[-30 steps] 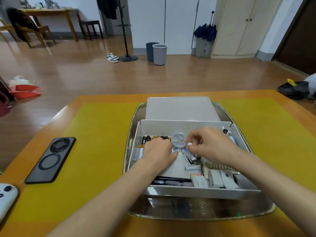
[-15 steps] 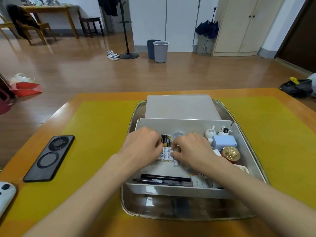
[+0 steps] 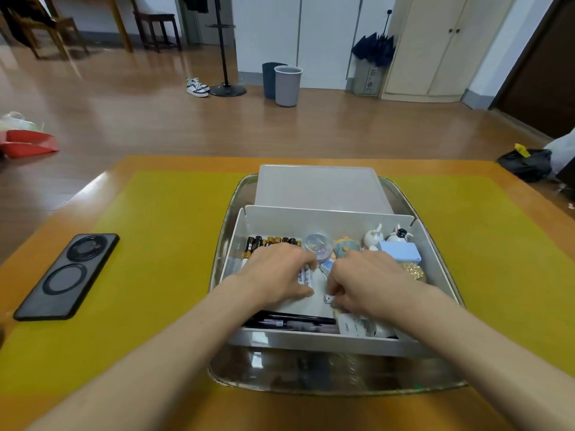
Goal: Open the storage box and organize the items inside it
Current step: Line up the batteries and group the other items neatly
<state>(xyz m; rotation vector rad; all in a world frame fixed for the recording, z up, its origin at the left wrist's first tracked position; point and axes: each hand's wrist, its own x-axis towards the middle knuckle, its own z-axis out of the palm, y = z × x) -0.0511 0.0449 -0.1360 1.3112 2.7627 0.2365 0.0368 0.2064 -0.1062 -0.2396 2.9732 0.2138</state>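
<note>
I'm at a table with a yellow mat in what looks like a lived-in home room: wooden floor, sneakers beside a coat stand, two waste bins, folded umbrellas by cream cupboards, and a wooden table with chairs at the far wall

White storage box, black-and-gold batteries, yellow mat, black phone.

A black phone lies on the yellow mat at left; two bins stand far off
</note>
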